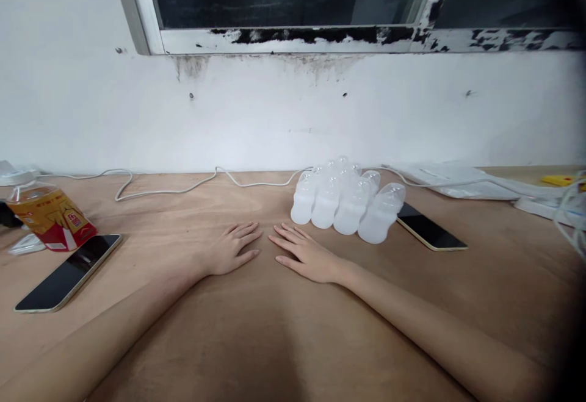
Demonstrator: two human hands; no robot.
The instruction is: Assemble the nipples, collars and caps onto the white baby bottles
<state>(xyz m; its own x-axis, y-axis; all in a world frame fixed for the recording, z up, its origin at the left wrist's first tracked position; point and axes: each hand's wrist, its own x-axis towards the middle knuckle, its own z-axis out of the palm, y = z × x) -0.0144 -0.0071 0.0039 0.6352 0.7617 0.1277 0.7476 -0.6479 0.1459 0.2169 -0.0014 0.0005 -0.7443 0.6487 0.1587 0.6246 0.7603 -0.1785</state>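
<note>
- White bottles with clear rounded caps stood in a close cluster, right of the middle of the counter, toward its far edge and just beyond the right hand.
- That hand lay palm down on the bare wood, fingers spread apart, tips pointing toward the counter's middle.
- The left hand lay likewise, flat and palm down with fingers apart; a narrow gap separated the two sets of fingertips.
- Just right of the cluster lay the right phone, dark screen up, one end hidden by the bottles.
- Toward the counter's left edge lay the left phone, also dark screen up, set at a slant, with a drink bottle in a yellow and red label just beside it.
- A white cable wound along the far edge, passing behind the cluster.
- Near the far right corner were a white plastic sheet and a yellow object, too small to identify.
</note>
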